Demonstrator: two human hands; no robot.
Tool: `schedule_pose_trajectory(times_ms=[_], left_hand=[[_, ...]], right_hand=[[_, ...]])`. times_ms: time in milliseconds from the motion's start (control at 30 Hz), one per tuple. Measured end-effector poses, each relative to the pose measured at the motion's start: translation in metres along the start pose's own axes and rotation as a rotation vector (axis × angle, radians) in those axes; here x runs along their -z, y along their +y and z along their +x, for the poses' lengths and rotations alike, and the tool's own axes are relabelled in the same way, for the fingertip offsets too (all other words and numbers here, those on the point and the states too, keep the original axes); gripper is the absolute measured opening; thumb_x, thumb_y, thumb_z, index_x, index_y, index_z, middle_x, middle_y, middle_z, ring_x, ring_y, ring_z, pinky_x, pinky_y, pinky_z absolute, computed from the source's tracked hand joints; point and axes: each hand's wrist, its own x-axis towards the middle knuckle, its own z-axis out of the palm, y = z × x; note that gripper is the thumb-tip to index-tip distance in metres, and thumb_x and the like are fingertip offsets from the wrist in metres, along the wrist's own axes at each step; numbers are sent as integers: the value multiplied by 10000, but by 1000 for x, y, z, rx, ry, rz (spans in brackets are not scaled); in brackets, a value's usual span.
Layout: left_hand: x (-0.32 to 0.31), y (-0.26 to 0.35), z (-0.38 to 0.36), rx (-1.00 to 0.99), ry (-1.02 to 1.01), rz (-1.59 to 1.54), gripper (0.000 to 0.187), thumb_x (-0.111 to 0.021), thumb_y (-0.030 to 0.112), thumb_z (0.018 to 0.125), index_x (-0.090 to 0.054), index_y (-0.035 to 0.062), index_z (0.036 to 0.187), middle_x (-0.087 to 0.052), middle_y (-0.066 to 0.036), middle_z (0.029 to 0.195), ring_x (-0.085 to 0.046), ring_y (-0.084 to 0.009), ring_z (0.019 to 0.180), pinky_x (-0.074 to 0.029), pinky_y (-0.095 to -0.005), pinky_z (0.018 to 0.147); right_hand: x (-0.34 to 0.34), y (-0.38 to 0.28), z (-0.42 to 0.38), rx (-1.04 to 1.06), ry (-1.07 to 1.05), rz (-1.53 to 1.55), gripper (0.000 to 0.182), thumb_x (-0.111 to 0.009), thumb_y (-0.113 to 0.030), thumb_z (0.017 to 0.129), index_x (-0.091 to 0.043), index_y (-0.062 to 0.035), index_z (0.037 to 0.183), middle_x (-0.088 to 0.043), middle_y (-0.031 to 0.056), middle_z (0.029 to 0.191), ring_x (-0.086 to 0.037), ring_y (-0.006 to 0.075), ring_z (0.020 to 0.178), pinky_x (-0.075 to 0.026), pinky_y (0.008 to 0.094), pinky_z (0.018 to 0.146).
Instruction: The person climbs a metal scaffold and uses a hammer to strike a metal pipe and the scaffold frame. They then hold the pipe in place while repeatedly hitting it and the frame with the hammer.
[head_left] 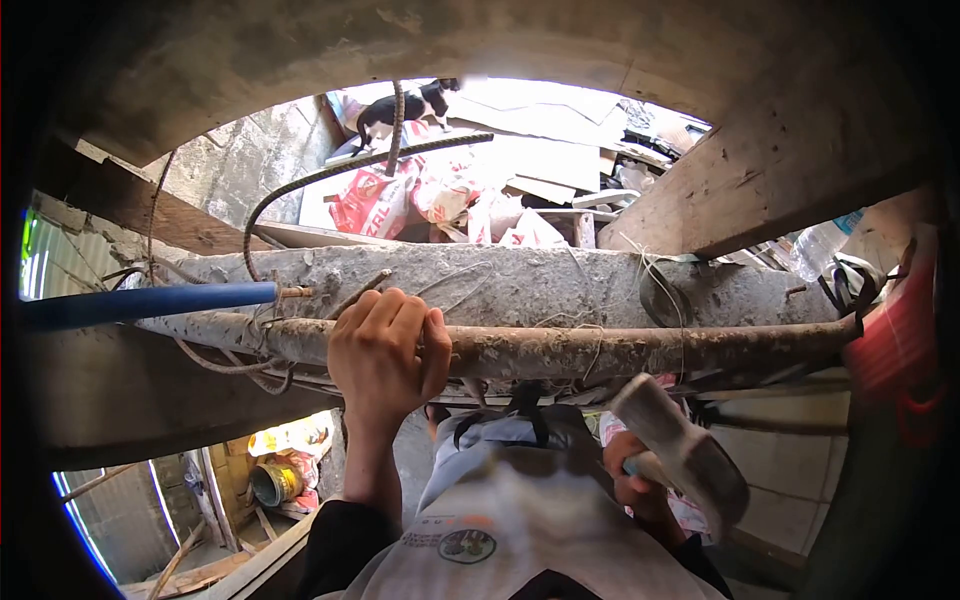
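Note:
My left hand [385, 350] is closed at the rusty, crusted pipe [640, 350] that runs across the view in front of a concrete beam [540, 285]. Just above its knuckles sticks up a short rebar end [362, 290]. Lower right, my right hand [630, 470] grips a hammer [685, 450] by its handle, close under the big metal head, which partly hides the fingers. The hammer head is below the pipe and apart from it. A blue tube [150, 305] reaches in from the left and ends at a rusty bar stub by the beam.
Bent rebar [300, 185] rises above the beam. Beyond stand a black and white cat [405, 108] and red-white sacks [375, 200]. Wooden beams [740, 170] frame the opening. A red object [900, 330] hangs at right. A yellow bucket [275, 483] lies lower left.

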Motion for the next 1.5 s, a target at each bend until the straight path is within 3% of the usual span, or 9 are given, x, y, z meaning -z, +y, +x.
schedule_pose_trajectory(times_ms=[67, 133, 233, 300, 433, 700, 800, 1333, 1500], left_hand=[[-1, -2, 0, 0, -7, -3, 173, -568, 147, 748, -510, 71, 603, -481, -67, 604, -500, -243, 572, -409, -367, 546], [0, -3, -1, -19, -5, -7, 182, -568, 151, 753, -504, 76, 599, -472, -65, 604, -496, -240, 569, -407, -364, 542], [0, -3, -1, -23, -5, -4, 195, -567, 156, 762, -499, 81, 596, -464, -61, 604, -497, -236, 572, -406, -362, 541], [2, -2, -1, -9, -8, -20, 180, -559, 138, 764, -499, 67, 610, -468, -71, 611, -497, -250, 576, -400, -374, 541], [3, -2, -2, -9, -7, -35, 166, -555, 125, 768, -504, 53, 628, -476, -83, 623, -506, -268, 589, -400, -387, 548], [2, -3, -1, -28, -1, -35, 164, -544, 127, 765, -504, 49, 627, -478, -92, 617, -504, -273, 582, -402, -390, 544], [2, -2, -5, -30, -24, -1, 198, -564, 177, 771, -511, 79, 607, -480, -64, 612, -515, -241, 586, -424, -369, 562], [18, -57, -14, 47, 129, -97, 118, -558, 86, 776, -525, 54, 667, -513, -75, 629, -514, -247, 586, -410, -351, 543], [16, -54, -13, 40, 163, -50, 184, -561, 82, 761, -482, 58, 597, -463, -74, 586, -484, -243, 539, -385, -362, 508]], right_hand=[[-12, 21, -8, -124, 151, -67, 544, -527, -541, 875, -487, -57, 629, -451, 1, 535, -435, 105, 465, -316, 249, 436], [-11, 27, -11, -207, 77, -234, 305, -679, -230, 847, -576, -3, 1024, -582, 83, 806, -595, 161, 710, -477, 293, 578], [-30, 24, 8, -104, 190, -144, 381, -624, -365, 878, -574, 12, 851, -534, 43, 684, -559, 137, 596, -428, 272, 490], [-41, 12, 12, -155, 254, 55, 671, -538, -676, 799, -451, -39, 607, -437, 22, 494, -417, 96, 407, -299, 243, 373], [-40, 5, 5, -178, 331, 33, 735, -554, -761, 702, -442, -42, 605, -425, 30, 483, -411, 111, 400, -294, 244, 372], [-25, 14, -2, -7, 214, -46, 672, -507, -702, 795, -427, -53, 640, -393, 9, 535, -418, 98, 457, -274, 234, 392], [-31, 7, 17, -205, 249, -121, 608, -494, -565, 892, -387, -56, 576, -389, -10, 493, -368, 57, 413, -264, 209, 376], [-33, -7, 9, 48, 9, 264, 638, -623, -624, 766, -497, -16, 619, -452, 41, 533, -435, 153, 430, -330, 277, 395], [-45, -2, 12, -50, 48, -190, 581, -504, -540, 893, -471, -27, 625, -444, 31, 530, -431, 118, 454, -307, 253, 406]])
